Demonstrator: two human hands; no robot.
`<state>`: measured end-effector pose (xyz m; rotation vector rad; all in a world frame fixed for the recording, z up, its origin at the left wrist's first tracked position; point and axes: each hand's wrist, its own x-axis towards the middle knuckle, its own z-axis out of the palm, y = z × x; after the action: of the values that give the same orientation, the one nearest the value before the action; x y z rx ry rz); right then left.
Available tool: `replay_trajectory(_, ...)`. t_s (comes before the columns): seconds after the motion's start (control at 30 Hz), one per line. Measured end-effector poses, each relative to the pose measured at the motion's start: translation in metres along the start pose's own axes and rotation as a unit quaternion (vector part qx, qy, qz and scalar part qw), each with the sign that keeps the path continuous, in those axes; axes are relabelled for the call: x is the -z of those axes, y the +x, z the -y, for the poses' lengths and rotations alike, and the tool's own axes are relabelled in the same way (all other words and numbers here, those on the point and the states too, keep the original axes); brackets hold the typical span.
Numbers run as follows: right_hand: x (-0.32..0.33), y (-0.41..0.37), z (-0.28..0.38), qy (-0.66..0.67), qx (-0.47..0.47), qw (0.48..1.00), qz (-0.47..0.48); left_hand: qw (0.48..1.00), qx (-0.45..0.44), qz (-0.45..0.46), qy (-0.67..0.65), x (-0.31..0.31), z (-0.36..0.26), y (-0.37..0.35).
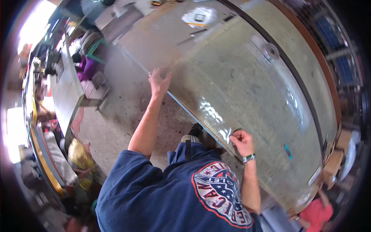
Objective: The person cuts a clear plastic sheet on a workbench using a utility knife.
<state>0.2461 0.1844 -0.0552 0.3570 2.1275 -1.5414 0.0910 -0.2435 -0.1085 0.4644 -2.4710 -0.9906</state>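
A clear plastic sheet (211,112) with rippled bright reflections lies along the near edge of a large worktable (247,89). My left hand (160,82) is at the table's edge, left of the middle, its fingers curled together; what sits between them is blurred and hard to make out. Lower right, over the tabletop, my right hand (243,142) pinches thumb against fingers at the end of the shiny sheet. A patterned band (249,157) circles my right wrist. The sheet's outline is faint because it is see-through.
On the far tabletop lie a clear bag (199,17) and dark strips. A roll (271,51) rests by a long dark bar (286,65). A teal cutter-like tool (288,152) lies at right. Another person in a red shirt (317,214) is lower right. A side table (67,87) stands left.
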Motion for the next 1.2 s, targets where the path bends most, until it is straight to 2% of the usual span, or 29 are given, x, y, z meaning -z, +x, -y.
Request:
replay_trajectory(0.03, 0.004, -0.002, -0.01, -0.02, 0.021, 1.0, -0.004, 0.999, 0.019, 0.017, -0.034, -0.006, 0.015, 0.004)
replay_trajectory(0.07, 0.01, -0.002, -0.021, -0.039, 0.035, 0.998, -0.017, 0.999, -0.004, 0.023, -0.023, -0.006, 0.024, 0.01)
replay_trajectory(0.1, 0.018, -0.001, -0.026, -0.058, 0.061, 0.996, 0.006, 0.99, -0.041, 0.001, 0.134, -0.003, 0.027, 0.014)
replay_trajectory(0.13, 0.025, -0.006, -0.022, -0.126, 0.074, 0.989, -0.007, 0.999, -0.008, 0.04, 0.016, -0.009, 0.05, 0.023)
replay_trajectory(0.17, 0.035, -0.015, -0.022, -0.174, 0.036, 0.984, -0.002, 0.986, 0.094, 0.074, -0.114, -0.006, 0.035, 0.026)
replay_trajectory(0.2, 0.046, -0.027, -0.029, -0.184, 0.059, 0.981, -0.022, 0.992, 0.075, 0.068, -0.071, -0.009, 0.029, 0.024)
replay_trajectory(0.23, 0.056, -0.039, -0.036, -0.214, 0.057, 0.975, -0.03, 0.989, 0.075, 0.092, -0.092, -0.016, 0.053, 0.034)
replay_trajectory(0.3, 0.081, -0.069, -0.053, -0.242, 0.013, 0.969, -0.048, 0.988, 0.045, 0.116, -0.089, -0.016, 0.062, 0.039)
replay_trajectory(0.33, 0.091, -0.081, -0.062, -0.251, 0.007, 0.967, -0.052, 0.972, 0.094, 0.12, -0.178, -0.013, 0.059, 0.033)
replay_trajectory(0.37, 0.102, -0.093, -0.072, -0.258, 0.01, 0.965, -0.054, 0.97, 0.092, 0.127, -0.187, -0.011, 0.051, 0.028)
replay_trajectory(0.43, 0.126, -0.116, -0.093, -0.244, -0.029, 0.967, -0.069, 0.967, 0.093, 0.13, -0.201, -0.007, 0.061, 0.033)
replay_trajectory(0.57, 0.177, -0.161, -0.133, -0.241, -0.048, 0.959, -0.141, 0.96, 0.099, 0.155, -0.213, -0.01, 0.076, 0.048)
replay_trajectory(0.63, 0.192, -0.178, -0.142, -0.188, -0.089, 0.965, -0.16, 0.957, 0.103, 0.164, -0.215, -0.009, 0.075, 0.052)
replay_trajectory(0.93, 0.21, -0.183, -0.159, -0.187, -0.103, 0.961, -0.177, 0.958, 0.1, 0.189, -0.19, -0.008, 0.079, 0.063)
replay_trajectory(1.2, 0.213, -0.181, -0.163, -0.196, -0.105, 0.961, -0.164, 0.95, 0.136, 0.216, -0.181, -0.001, 0.072, 0.069)
